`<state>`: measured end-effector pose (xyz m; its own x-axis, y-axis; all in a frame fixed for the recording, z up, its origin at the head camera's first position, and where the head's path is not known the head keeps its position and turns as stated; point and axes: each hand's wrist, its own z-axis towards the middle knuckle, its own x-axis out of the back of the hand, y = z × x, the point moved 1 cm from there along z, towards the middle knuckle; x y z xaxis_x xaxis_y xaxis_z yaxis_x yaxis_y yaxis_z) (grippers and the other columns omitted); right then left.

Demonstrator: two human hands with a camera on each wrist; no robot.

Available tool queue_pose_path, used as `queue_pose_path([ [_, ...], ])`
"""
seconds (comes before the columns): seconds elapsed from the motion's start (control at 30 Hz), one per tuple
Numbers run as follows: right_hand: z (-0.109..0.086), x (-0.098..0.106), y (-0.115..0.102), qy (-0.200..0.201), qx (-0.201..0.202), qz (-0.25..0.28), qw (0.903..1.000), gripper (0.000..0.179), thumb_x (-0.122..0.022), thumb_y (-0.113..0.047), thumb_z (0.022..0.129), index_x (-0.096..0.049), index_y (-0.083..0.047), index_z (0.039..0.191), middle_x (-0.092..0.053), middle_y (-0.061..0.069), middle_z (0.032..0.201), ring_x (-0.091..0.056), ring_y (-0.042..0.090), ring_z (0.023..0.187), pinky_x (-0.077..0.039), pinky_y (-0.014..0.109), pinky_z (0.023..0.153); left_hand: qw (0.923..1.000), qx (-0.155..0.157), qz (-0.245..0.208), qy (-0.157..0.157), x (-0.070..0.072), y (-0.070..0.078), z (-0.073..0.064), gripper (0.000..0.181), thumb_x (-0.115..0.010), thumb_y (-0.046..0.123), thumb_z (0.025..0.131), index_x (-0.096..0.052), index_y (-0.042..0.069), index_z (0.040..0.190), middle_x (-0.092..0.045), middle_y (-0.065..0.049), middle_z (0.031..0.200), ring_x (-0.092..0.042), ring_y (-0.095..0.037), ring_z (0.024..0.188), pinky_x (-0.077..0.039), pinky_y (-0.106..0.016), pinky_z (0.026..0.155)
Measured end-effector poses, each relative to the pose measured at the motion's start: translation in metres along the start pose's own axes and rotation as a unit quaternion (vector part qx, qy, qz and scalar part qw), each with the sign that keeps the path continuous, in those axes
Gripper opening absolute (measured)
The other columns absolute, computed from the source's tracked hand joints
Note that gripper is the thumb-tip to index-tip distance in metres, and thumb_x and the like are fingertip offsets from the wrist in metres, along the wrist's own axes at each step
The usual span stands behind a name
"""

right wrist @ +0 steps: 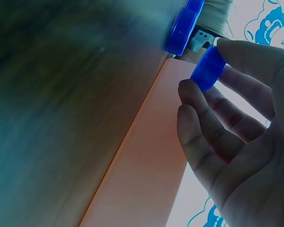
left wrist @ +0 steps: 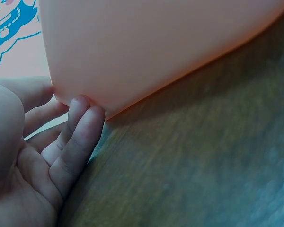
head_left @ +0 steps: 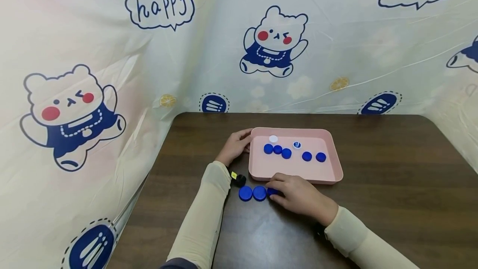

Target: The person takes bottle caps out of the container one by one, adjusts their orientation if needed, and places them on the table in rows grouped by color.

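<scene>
My left hand [head_left: 234, 147] holds the left end of a pink tray [head_left: 295, 173], its fingertips at the tray's side in the left wrist view. Just in front of the tray, my right hand [head_left: 300, 194] pinches a blue bottle cap [right wrist: 208, 71] between thumb and fingers. Beside it on the table lie two more blue caps [head_left: 252, 194] in a row. Inside the tray are several smaller-looking blue caps [head_left: 286, 153], a white cap [head_left: 273, 139] and a white-rimmed cap with a blue centre [head_left: 297, 145].
A dark wooden table [head_left: 388, 177] carries everything. Cloth with printed bears [head_left: 274, 40] hangs behind it and at both sides. A black device with a yellow tag [head_left: 239, 179] sits at the left wrist, close to the row of caps.
</scene>
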<state>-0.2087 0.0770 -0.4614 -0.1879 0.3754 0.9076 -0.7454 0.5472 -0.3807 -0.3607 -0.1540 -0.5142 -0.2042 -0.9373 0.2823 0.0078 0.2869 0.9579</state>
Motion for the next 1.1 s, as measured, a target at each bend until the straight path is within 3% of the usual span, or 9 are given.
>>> queue_pose_path([
  [0.3,0.0009,-0.0014,0.0010,-0.004,0.002,-0.018,0.9998,0.027,-0.073,-0.021,0.088,-0.072,-0.014,0.114,-0.062,-0.007,0.102,-0.060,0.006,0.088,-0.054,0.030,0.080,1.0000,-0.002,0.002,-0.001,-0.0009,0.0030,0.0002,0.040,-0.056,0.026,0.100,-0.055,0.018,0.140,-0.065,-0.006,0.112,-0.064,-0.024,0.078,-0.057,-0.034,0.068],
  [0.63,0.0029,-0.0024,0.0004,-0.033,-0.006,-0.029,0.9990,0.028,-0.072,-0.021,0.088,-0.071,-0.011,0.114,-0.063,-0.003,0.101,-0.061,0.008,0.087,-0.054,0.030,0.081,1.0000,0.004,-0.004,0.004,-0.0009,0.0045,-0.0013,0.039,-0.056,0.026,0.100,-0.056,0.018,0.139,-0.065,-0.007,0.111,-0.064,-0.024,0.077,-0.057,-0.034,0.067],
  [1.1,0.0034,-0.0050,-0.0049,-0.036,-0.001,-0.051,0.9981,0.030,-0.072,-0.021,0.088,-0.070,-0.010,0.116,-0.064,-0.002,0.103,-0.063,0.010,0.089,-0.054,0.031,0.080,0.9998,0.015,0.004,0.009,-0.0023,0.0036,-0.0026,0.040,-0.056,0.027,0.100,-0.056,0.019,0.139,-0.064,-0.006,0.109,-0.063,-0.024,0.077,-0.057,-0.033,0.068],
])
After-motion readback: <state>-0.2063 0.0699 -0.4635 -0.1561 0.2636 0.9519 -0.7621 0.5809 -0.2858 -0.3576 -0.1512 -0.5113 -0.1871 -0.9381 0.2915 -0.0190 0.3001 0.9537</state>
